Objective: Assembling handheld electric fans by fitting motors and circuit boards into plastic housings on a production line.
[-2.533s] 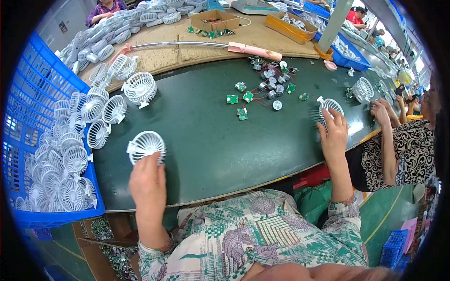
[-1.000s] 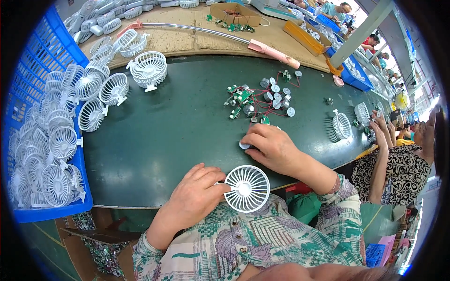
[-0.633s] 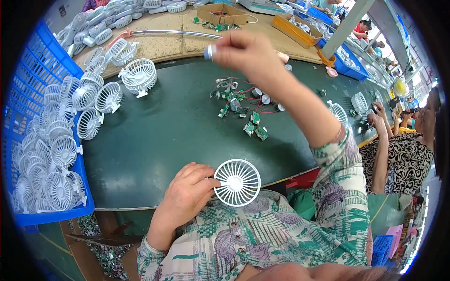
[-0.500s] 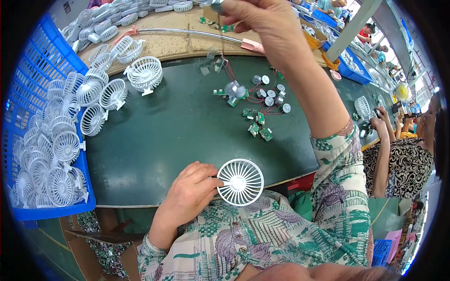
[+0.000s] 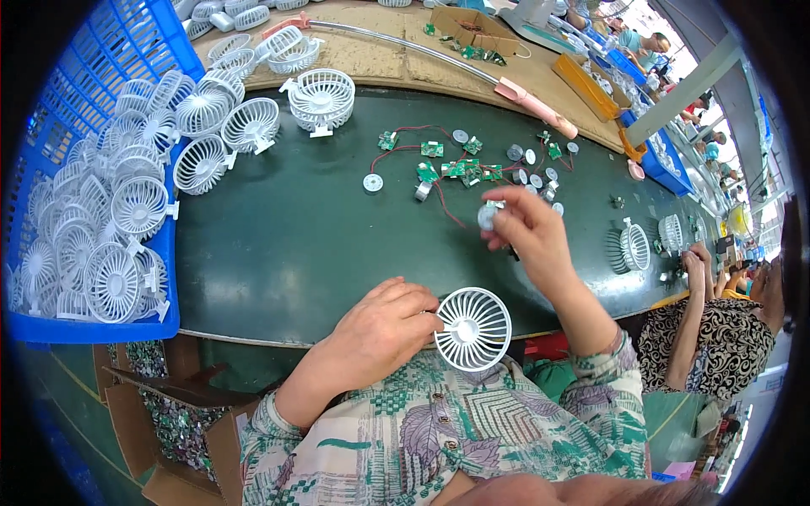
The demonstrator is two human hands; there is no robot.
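Pairing a motor with a cage looks like the step: left grip (image 5: 384,329) clamped on the left side of the white cage (image 5: 474,329), over the counter's (image 5: 337,261) near edge; right grip (image 5: 540,239) pinched on a blurry motor (image 5: 487,216), apart from the cage. Next move calls for lining the motor up with the hub (image 5: 466,332), cage steady. Spare motors (image 5: 372,183) lie beyond; held motor's leads can't be made out

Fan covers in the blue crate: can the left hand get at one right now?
Likely not until freed: the left hand holds a fan cover. The way itself looks open, with nothing standing between hand and blue crate.
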